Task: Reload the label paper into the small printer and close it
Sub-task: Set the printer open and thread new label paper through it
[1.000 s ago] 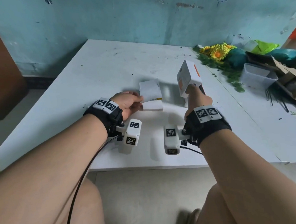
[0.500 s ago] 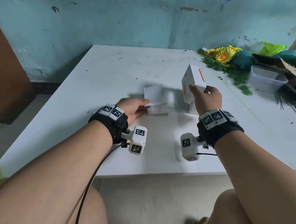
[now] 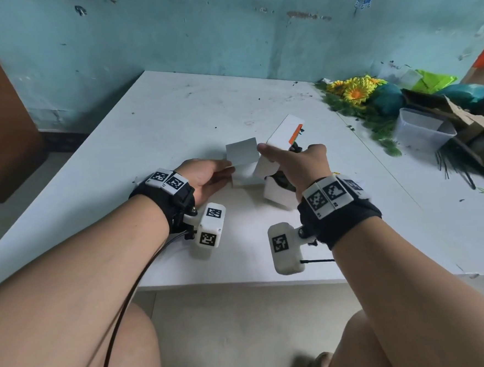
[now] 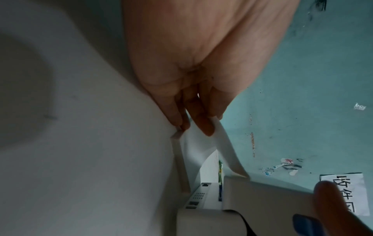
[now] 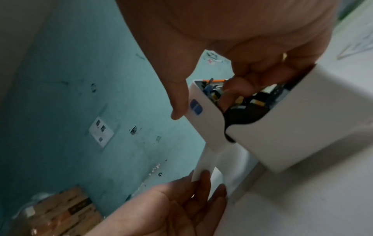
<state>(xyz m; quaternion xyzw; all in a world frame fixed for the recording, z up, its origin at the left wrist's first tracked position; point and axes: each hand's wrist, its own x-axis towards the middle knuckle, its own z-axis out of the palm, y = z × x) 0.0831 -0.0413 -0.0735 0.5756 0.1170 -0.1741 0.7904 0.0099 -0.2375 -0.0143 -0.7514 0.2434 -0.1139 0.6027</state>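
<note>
**Label strip held at open printer, mid-table**

Small white label printer [image 3: 274, 164] sits near the middle of the white table [image 3: 145, 127], lid [image 3: 284, 133] swung up and tilted toward the far right; orange stripe shows on the lid. Compartment open: dark cavity and small coloured parts visible in the right wrist view.

Right hand [image 3: 297, 165] grips the printer from above. Thumb lies on the outer wall beside a blue button [image 5: 196, 106]; fingers curl over the rim into the opening.

Left hand [image 3: 206, 177] lies low on the table, just left of the printer, fingers nearly straight, pinching the free end of the fan-fold label paper [image 3: 242, 154] between thumb and fingertips. The rest of the stack [image 4: 177, 159] rests on the table under the raised sheet, touching the printer's left side.

Far right of the table: artificial sunflowers [image 3: 356, 90], clear plastic container [image 3: 423, 133], torn cardboard box [image 3: 465, 119]. Teal wall [image 3: 224, 27] behind.
</note>
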